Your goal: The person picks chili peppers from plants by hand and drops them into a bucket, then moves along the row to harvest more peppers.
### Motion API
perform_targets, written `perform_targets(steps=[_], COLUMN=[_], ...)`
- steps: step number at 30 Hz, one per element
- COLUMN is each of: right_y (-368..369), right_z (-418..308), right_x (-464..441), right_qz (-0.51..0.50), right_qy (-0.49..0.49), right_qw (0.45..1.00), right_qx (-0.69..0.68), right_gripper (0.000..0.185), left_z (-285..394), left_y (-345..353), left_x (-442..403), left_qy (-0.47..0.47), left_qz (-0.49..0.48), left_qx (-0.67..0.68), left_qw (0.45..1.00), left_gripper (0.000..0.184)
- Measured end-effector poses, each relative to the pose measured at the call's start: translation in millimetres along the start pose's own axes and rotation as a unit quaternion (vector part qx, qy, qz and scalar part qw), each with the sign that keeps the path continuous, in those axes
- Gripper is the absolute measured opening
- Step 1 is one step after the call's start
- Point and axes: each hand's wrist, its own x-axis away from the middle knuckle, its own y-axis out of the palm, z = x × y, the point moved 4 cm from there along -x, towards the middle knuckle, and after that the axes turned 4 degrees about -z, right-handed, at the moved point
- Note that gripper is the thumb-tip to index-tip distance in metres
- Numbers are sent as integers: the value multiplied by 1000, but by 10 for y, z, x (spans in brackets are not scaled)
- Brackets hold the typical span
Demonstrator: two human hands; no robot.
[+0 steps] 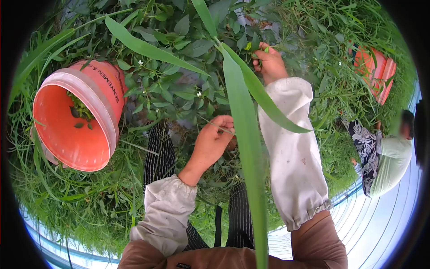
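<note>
My right hand point(271, 65) is among the leaves at the upper middle, its fingers closed on a small green pepper point(266, 49). Just left of those fingertips is a yellow-green bit point(247, 46), too small to name. Lower down, my left hand point(212, 140) is closed, with thumb and fingers curled together near a thin stem. A long grass blade point(244, 134) crosses in front of its fingertips, so what they grip is hidden. Both hands touch or adjoin leafy pepper plants point(172, 87) with small white flowers.
An orange bucket point(101, 78) lies tilted at the left, with small green peppers point(79, 106) inside. Another orange bucket point(378, 74) stands in grass at the upper right. A person point(389, 157) in a pale top is at the far right. Tall grass point(103, 201) surrounds the plants.
</note>
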Motion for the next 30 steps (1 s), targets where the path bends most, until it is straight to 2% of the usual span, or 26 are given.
perform_targets(steps=[2, 4, 6, 9, 10, 12, 14, 16, 17, 18, 20, 21, 22, 24, 26, 28, 29, 30], right_y=[-14, 1, 40, 18, 24, -21, -46, -67, -84, -72, -42, -19, 139, 434, 647, 870, 957, 1047], right_z=[-25, -80, -94, -136, -133, -131, -222, -277, -238, -221, -214, -201, -214, -239, -151, 21, 100, 195], right_x=[15, 59, 67, 175, 205, 326, 474, 595, 608, 664, 892, 981, 1110, 1381, 1558, 1651, 1721, 1790], right_qz=[-28, -75, -72, -30, -29, 79, 118, 131, 159, 157, 180, 185, 169, 127, 26, -69, -120, -171], right_qy=[2, -10, -12, -28, -29, -32, -44, -100, -103, -103, -131, -237, -289, -197, 2, 43, 63, 83], right_qw=[999, 997, 997, 989, 990, 994, 990, 985, 980, 980, 971, 938, 927, 963, 1000, 991, 988, 981], right_qx=[-36, -15, 17, 141, 139, 62, 59, -57, -58, -59, 84, 175, 170, 132, -11, -103, -68, -32], right_gripper=[19, 21, 24, 45, 45, 48, 47, 36, 27, 27, 24, 22, 21, 20, 21, 21, 20, 18], left_z=[29, 37, 36, 7, 0, -19, -25, -40, -56, -67, -37, -14, 31, 82, 64, 67, 108, 116], left_y=[15, 38, 57, 75, 75, 66, 65, 52, 49, 40, 30, 24, 9, -12, -38, -113, -134, -171], left_x=[-12, -27, -35, -53, -54, -55, -50, -54, -64, -66, -53, -45, -36, -21, -25, -24, -16, -17], left_qy=[1, 4, 5, -4, -4, -10, -16, -22, -34, -46, -50, -55, -54, -95, -78, -80, -75, -75], left_qz=[-6, -5, -3, -25, -27, -19, -3, 16, 15, 15, 19, 20, 22, 34, 48, 76, 55, 55], left_qx=[-6, -9, -6, -11, -13, -1, 18, 39, 63, 87, 96, 106, 105, 138, 184, 274, 358, 358], left_qw=[1000, 1000, 1000, 1000, 1000, 1000, 1000, 999, 997, 995, 994, 993, 993, 985, 979, 955, 929, 929], left_gripper=[24, 23, 22, 20, 20, 18, 18, 18, 19, 20, 20, 20, 20, 20, 19, 26, 36, 36])
